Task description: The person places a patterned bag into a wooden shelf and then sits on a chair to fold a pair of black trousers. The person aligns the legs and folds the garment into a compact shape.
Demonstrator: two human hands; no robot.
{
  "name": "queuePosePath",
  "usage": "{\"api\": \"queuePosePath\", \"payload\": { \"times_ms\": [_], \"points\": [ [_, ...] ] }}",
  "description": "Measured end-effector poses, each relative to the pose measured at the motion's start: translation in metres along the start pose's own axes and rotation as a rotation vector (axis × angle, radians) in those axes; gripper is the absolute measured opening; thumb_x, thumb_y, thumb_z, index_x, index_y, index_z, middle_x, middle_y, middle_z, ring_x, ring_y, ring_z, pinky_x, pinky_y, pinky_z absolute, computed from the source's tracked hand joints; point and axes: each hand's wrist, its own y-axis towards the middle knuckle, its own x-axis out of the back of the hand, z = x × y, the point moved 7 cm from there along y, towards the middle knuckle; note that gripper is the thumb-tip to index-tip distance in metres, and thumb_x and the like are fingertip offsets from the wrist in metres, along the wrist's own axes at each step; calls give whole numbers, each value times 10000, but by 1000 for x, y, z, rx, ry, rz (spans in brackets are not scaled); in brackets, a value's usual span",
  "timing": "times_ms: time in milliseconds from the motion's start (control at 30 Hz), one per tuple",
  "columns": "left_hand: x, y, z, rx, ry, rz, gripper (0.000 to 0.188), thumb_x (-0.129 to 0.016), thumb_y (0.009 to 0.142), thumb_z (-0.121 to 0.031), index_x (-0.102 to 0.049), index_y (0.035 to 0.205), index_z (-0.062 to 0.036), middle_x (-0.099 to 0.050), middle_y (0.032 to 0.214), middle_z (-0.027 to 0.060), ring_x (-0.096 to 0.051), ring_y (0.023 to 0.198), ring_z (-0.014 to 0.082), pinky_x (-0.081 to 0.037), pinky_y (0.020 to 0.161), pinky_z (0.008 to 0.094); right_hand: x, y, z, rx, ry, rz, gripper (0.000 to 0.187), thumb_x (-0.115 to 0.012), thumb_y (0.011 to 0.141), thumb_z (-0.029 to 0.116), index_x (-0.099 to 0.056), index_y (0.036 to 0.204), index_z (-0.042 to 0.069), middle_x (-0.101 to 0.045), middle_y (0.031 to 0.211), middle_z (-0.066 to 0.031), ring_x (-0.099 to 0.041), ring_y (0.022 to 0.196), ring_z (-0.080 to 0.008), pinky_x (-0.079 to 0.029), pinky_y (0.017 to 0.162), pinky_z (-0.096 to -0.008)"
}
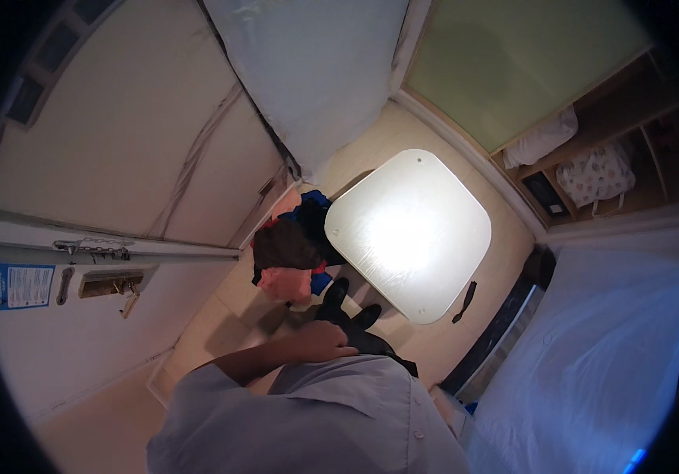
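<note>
My left hand [320, 340] is at my waist, by the hem of my grey shirt [315, 419] and over my dark trousers [367, 344]. Its fingers are bent and close together; whether cloth or something small is in them is hidden. My right hand does not show. In front of me stands a white table [442, 197] with rounded corners, a bright glare across its top. Left of it, a heap of clothes [286, 243] in brown, pink, blue and black lies on the floor, just beyond my black shoes [337, 292].
A slim dark thing with a handle [465, 302] lies on the floor right of the table. Far right, shelves [639, 150] hold a patterned white bag [598, 175]. Translucent sheeting [592, 340] covers something at right. A door [102, 316] with chain and latch is at left.
</note>
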Motion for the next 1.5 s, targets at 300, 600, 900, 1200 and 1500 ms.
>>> {"api": "queuePosePath", "payload": {
  "times_ms": [300, 600, 900, 1200, 1500],
  "points": [
    [17, -41, 59, 135, -303, 75, 414, -647, 907, -396, -729, 906, 10, -711, 849, 152, -679, 780, 252, -511, 721, 377, 3, 19, -8, -37, 97, 72, 275, -699, 804, 102, -689, 1063, 12, -705, 1081, -155, -672, 948, -260, -521, 809, -369],
    [-21, -36, 63, 208, -627, 216, 468, -660, 933, -458, -710, 955, 8, -657, 890, 41, -568, 844, 98, -459, 744, 290, 12, 26, -33, -11, 237, 130, 289, -718, 777, 87, -699, 1057, 18, -711, 1063, -133, -675, 928, -235, -523, 787, -341],
    [-1, -49, 28, 331, -482, 313, 494, -586, 983, -477, -731, 1098, -19, -699, 1004, 62, -601, 950, 124, -472, 850, 314, 10, 24, -78, -10, 471, 194, 305, -737, 751, 73, -708, 1051, 25, -717, 1045, -111, -678, 908, -210, -526, 766, -312],
    [-9, -41, -14, 701, -866, 354, 379, -630, 956, -384, -745, 1110, -58, -661, 935, 6, -565, 868, 91, -447, 807, 278, -2, 6, -157, -39, 849, 303, 323, -756, 725, 59, -718, 1044, 31, -724, 1027, -89, -681, 887, -185, -529, 744, -284],
    [-42, 108, -4, 466, -775, 341, 271, -660, 964, -294, -710, 978, -28, -663, 844, -8, -573, 780, 63, -469, 719, 240, 73, 53, -152, 28, 1051, 156, 211, -783, 772, 93, -717, 945, -8, -662, 809, -25, -588, 714, -96, -418, 624, -228]
  ]
}}
